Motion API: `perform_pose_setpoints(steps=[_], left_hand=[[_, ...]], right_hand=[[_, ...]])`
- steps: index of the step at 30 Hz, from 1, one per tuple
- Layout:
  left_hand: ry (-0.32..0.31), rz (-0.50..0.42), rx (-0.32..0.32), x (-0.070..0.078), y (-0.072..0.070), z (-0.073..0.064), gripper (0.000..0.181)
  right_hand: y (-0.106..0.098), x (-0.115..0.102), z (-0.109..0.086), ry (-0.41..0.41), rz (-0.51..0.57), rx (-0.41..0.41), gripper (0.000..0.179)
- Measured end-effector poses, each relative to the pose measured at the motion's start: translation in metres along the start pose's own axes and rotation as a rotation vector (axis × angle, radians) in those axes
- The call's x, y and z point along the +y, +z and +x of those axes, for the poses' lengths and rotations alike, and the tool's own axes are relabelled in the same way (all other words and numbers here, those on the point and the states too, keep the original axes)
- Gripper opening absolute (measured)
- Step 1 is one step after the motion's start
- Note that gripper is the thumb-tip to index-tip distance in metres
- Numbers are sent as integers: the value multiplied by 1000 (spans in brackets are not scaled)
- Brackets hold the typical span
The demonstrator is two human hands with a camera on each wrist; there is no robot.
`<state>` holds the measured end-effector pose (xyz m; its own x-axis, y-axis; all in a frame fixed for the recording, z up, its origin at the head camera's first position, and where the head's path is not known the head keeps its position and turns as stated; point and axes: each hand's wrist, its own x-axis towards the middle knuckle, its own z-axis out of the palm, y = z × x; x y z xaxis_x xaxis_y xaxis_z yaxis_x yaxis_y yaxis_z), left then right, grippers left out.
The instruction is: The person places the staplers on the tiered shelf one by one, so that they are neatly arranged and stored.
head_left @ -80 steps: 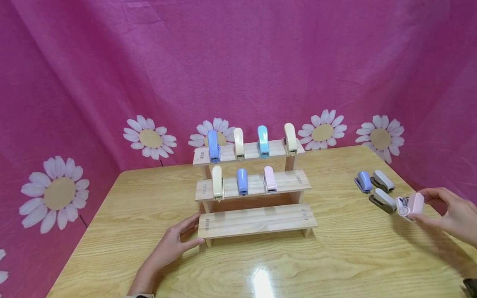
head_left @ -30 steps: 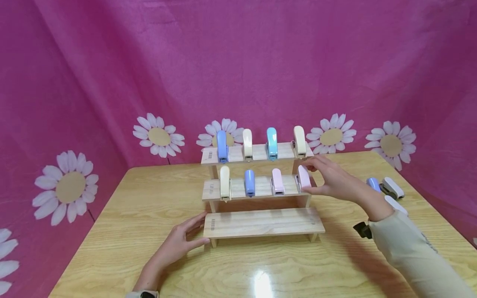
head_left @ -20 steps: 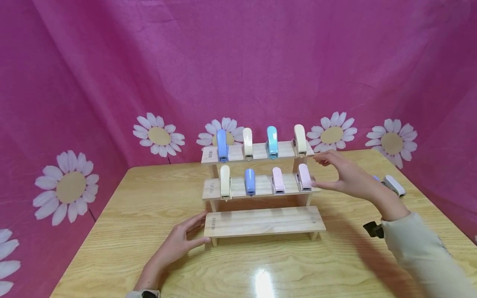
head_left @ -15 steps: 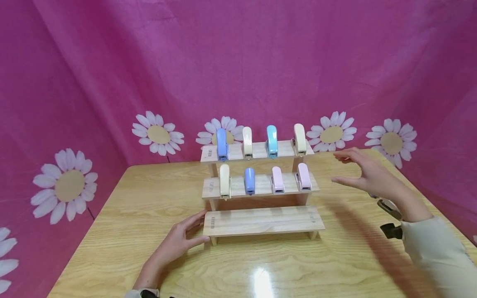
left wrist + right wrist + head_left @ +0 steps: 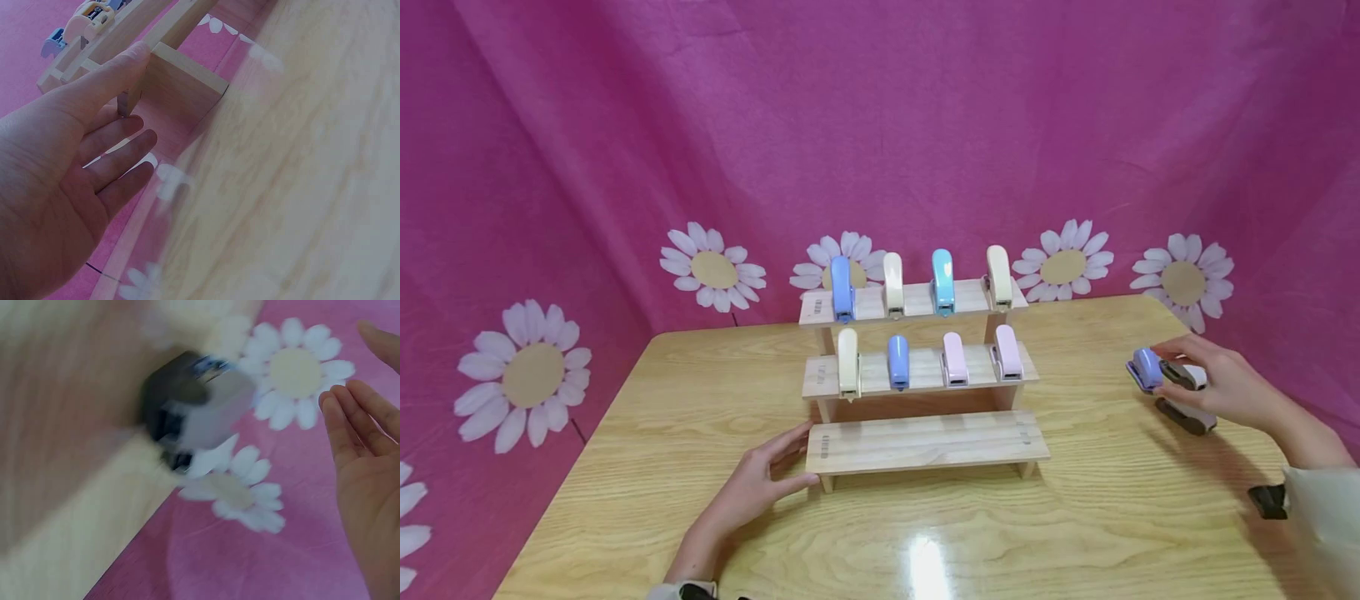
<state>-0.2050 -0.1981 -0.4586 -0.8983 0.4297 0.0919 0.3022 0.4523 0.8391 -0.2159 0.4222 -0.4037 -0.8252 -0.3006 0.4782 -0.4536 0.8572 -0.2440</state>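
My left hand [image 5: 758,492] rests against the left end of a three-tier wooden display shelf [image 5: 928,443], its thumb touching the board's corner in the left wrist view. Its other fingers are loosely extended. At the right, my right hand [image 5: 1228,387] reaches to a small blue stapler [image 5: 1147,367] on the table, thumb and forefinger spread at its right side. In the right wrist view the fingers [image 5: 353,422] and thumb stand apart with nothing between them. Two white staplers with dark bases, one of them a front stapler [image 5: 1189,417], lie under that hand, partly hidden.
Several staplers stand on the top tier, including a light-blue stapler [image 5: 943,283]. The middle tier bears several more, with a lilac stapler [image 5: 1007,353] at its right end. A pink flowered cloth [image 5: 880,133] hangs behind the wooden table [image 5: 715,375].
My right hand carried the lilac stapler from the table to the middle tier's right end, let it go, and moved back right to the blue stapler. The left hand stayed at the shelf.
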Motion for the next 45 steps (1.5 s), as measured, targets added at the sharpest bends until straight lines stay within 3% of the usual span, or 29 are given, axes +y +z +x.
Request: perform_pose_setpoints(steps=[6,18,24,27,35,45], left_hand=[[-2,-12,10,1,0,0,78],[-8,-2,8,0,2,0,77],[-7,2,10,0,3,0,77],[-14,-4,15,1,2,0,77],[-18,-2,7,2,1,0,78],[-16,5,17,4,0,-1,78]], right_hand=[[0,18,-18,57,-101,-67,54],[9,39,-37,-17,-171,-89,53],[2,41,-49,50,-214,-124,61],[0,42,-57,78,-211,-128,64],[2,46,-72,60,-198,-63,68],[4,28,-66,141,-64,-11,66]])
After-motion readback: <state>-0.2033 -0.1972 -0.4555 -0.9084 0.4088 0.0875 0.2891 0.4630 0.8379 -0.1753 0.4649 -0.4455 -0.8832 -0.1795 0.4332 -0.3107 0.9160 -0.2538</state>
